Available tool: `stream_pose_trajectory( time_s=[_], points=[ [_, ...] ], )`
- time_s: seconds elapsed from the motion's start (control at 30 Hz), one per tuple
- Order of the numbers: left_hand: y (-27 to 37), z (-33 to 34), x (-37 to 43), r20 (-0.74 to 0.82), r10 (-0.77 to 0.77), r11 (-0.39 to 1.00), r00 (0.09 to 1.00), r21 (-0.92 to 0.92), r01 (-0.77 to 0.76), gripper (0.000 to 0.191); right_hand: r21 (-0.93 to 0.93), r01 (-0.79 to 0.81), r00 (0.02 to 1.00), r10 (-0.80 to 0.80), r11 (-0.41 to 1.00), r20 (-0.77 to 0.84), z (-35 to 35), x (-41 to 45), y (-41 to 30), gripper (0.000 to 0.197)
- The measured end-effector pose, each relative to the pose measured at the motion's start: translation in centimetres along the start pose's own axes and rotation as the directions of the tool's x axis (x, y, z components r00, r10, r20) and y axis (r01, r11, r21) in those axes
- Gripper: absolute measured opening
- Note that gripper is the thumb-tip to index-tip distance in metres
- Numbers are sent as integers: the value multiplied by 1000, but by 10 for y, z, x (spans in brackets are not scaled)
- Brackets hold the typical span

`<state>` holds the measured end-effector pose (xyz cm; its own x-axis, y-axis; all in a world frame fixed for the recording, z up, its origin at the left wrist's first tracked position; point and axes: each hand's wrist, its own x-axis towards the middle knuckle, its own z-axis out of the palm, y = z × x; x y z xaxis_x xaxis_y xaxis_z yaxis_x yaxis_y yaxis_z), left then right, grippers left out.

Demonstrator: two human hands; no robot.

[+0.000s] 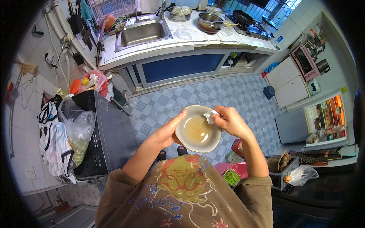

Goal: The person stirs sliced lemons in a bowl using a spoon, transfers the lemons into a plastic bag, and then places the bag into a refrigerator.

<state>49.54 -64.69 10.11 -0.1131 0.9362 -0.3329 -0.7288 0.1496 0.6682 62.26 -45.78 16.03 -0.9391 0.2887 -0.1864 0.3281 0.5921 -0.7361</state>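
A white bowl [181, 131] with a thin brownish rim is held in front of my body. Cloudy, pale brown liquid [197, 129] with small grains in it covers its bottom. My left hand [168, 129] grips the bowl's left side, thumb on the rim, with its other fingers partly hidden beneath. At the upper right rim, my right hand [231, 121] pinches a crumpled white piece, perhaps tissue [210, 116], which overlaps the inside of the bowl. Whether the right fingers also press on the rim cannot be told.
Ahead, a tiled counter carries a steel sink [144, 33], a steel pot [208, 24] and a gas stove [251, 27]. A dark appliance [114, 125] stands left. To the right is an opened refrigerator [326, 119]. A pink basin [242, 168] with green vegetables sits low beside me.
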Motion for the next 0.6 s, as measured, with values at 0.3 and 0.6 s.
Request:
stream_pose_trajectory(
  time_s=[0.3, 0.6],
  points=[
    [-25, 14, -1, -178, 150, 989, 972, 44, -144, 53, -8, 43, 998, -43, 999, 48, 3, 0, 3, 20],
    [-33, 17, 7, -296, 289, 951, 910, -17, -308, 46, -78, -89, 954, 62, 993, -294, 29, -24, -5, 18]
  ],
)
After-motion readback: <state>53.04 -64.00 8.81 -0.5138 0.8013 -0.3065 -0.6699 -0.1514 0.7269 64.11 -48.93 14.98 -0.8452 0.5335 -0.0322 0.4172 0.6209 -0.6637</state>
